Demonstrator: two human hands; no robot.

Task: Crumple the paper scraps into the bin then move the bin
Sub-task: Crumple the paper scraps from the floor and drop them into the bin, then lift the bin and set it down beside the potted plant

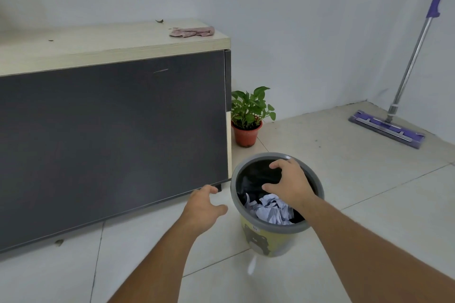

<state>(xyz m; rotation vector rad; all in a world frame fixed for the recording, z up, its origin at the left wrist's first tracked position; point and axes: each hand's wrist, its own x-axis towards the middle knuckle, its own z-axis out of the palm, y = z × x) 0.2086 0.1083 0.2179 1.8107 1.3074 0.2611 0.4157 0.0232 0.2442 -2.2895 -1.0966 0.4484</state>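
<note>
A small bin [267,241] with a grey rim, black liner and yellow printed wall stands on the tiled floor by the cabinet's right corner. Crumpled white paper scraps [272,209] lie inside it. My right hand [289,181] hovers over the bin's mouth with fingers spread, holding nothing. My left hand [204,206] is open just left of the bin, near the rim but apart from it. A small white scrap [251,265] lies on the floor in front of the bin.
A low cabinet [110,135] with a dark front and pale top fills the left. A pink cloth [192,31] lies on its top. A potted plant [248,118] stands behind the bin. A purple flat mop [386,128] leans at the right wall.
</note>
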